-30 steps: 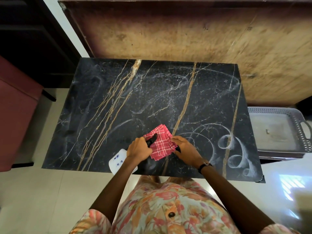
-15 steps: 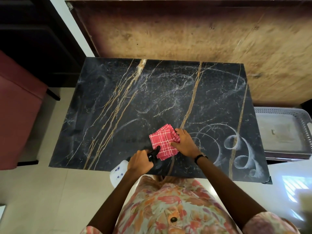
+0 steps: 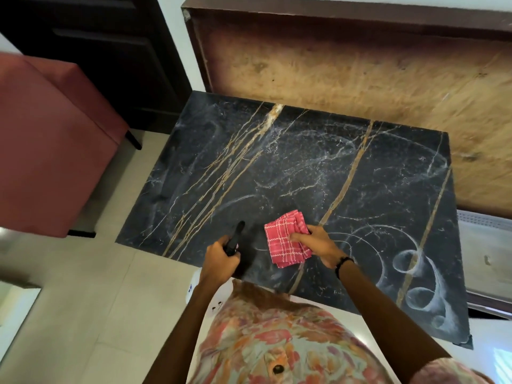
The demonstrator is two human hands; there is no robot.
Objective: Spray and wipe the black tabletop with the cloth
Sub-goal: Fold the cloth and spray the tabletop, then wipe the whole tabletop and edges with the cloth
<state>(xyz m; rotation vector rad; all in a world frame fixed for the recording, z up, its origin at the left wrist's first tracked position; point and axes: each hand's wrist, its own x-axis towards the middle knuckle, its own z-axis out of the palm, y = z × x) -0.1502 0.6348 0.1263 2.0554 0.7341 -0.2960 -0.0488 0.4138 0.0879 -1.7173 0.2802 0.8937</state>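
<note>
Head view: left hand grips spray bottle, right hand pinches folded cloth on streaked black tabletop; spraying seems next, then wiping.

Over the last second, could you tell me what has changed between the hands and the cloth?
The left hand let go of the red checked cloth and drew back left, gripping the black spray nozzle. The right hand kept the cloth pressed on the black tabletop. The swirl marks at the right look unchanged.

right hand holds red cloth on black tabletop.
</note>
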